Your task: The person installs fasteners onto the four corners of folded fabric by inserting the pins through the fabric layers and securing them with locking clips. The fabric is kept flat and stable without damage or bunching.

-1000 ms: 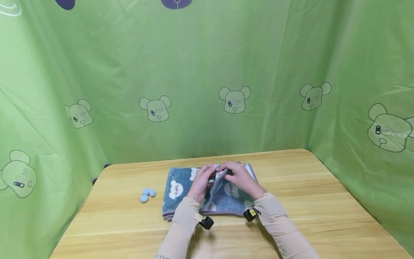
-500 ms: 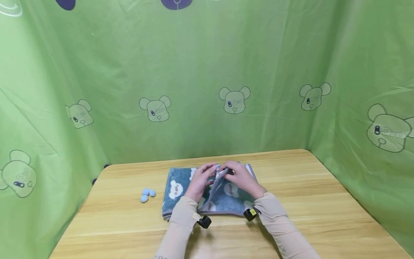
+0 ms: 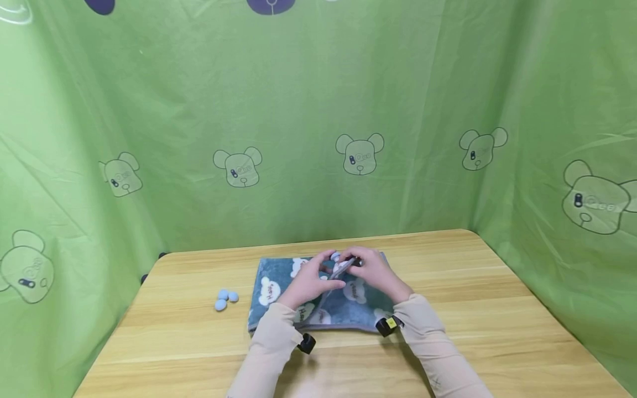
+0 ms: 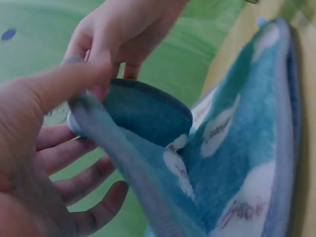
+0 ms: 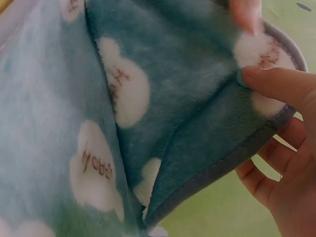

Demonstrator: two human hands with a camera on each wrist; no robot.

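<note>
A folded teal plush blanket (image 3: 358, 309), with white bear shapes and a grey border, lies on the table. My right hand (image 3: 370, 271) pinches a lifted corner of it; in the right wrist view the thumb (image 5: 276, 86) presses the plush face, with fingers behind the edge. The left hand (image 3: 308, 284) is spread beside that corner. In the left wrist view its thumb crosses above the border, and other fingers (image 4: 57, 158) stay apart behind it. A small light-blue round piece (image 3: 335, 256) shows at the corner between both hands, mostly hidden in the left wrist view.
Three light-blue round pieces (image 3: 221, 304) sit together on the wooden table (image 3: 174, 342), left of the blanket. Green curtains (image 3: 298, 204) with bear-head outlines stand behind and at both sides.
The left thumb has swung out from the left fingers, and the left hand has spread around the corner. More of the blue piece shows there. The right hand keeps its hold, nearly still.
</note>
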